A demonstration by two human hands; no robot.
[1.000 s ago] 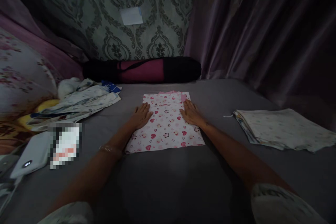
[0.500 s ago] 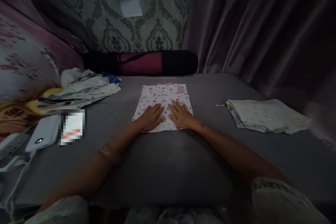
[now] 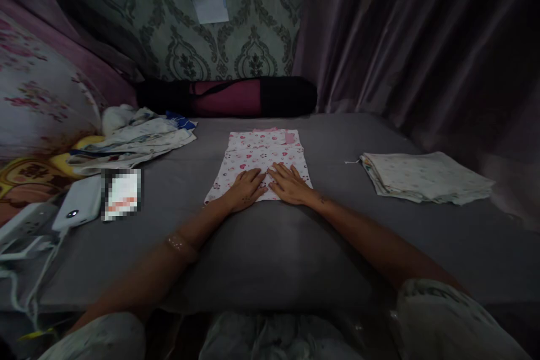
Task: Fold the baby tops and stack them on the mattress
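Observation:
A folded white garment with pink and dark prints [image 3: 264, 152] lies flat on the grey sheet in the middle, a pink patch near its upper right corner. My left hand [image 3: 246, 188] rests palm down on its lower part, fingers spread. Beside it, my right hand [image 3: 289, 183] also lies flat on the cloth, fingers apart. The fingertips of the two hands are close together. Neither hand grips anything.
Folded pale cloths [image 3: 428, 177] lie at the right. At the left are a loose pile of clothes [image 3: 143, 138], a white power bank [image 3: 79, 202], a power strip [image 3: 27, 225] and a blurred item [image 3: 122, 194]. A black and pink roll [image 3: 228, 97] lies along the wall.
Both hands sit slightly lower on the garment relative to its prints, nearer its front edge. The garment's lower left corner now reaches further left. The view has shifted slightly.

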